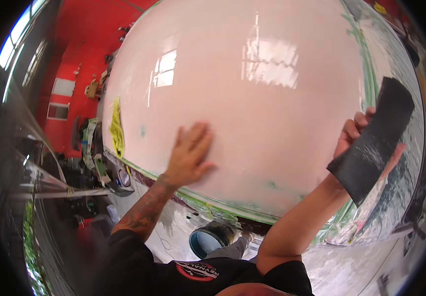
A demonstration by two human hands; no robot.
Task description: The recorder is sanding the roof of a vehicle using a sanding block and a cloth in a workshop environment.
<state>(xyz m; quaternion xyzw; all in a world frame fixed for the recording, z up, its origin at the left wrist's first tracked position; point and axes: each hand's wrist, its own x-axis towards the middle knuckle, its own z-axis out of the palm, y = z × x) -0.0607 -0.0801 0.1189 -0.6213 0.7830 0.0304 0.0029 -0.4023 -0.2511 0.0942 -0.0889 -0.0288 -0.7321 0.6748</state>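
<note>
Left hand (191, 155) extended, palm down, holding nothing, apparently touching the glossy pink panel (272, 138). Right hand (348, 134), raised near the panel's right edge, grips a black sheet (376, 143).

Workshop, likely bodywork: pink panel (272, 128), black abrasive sheet (378, 135), bucket (222, 232).

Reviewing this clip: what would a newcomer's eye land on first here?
Most likely the broad, glossy pale pink panel filling the middle of the view, with bright window reflections across its far half. Next, the flexible dark grey rectangular sheet in the right hand at the panel's right side, while the left hand is spread over its near left part. The crumpled yellow-green cloth also stands out at the panel's left edge.
</note>
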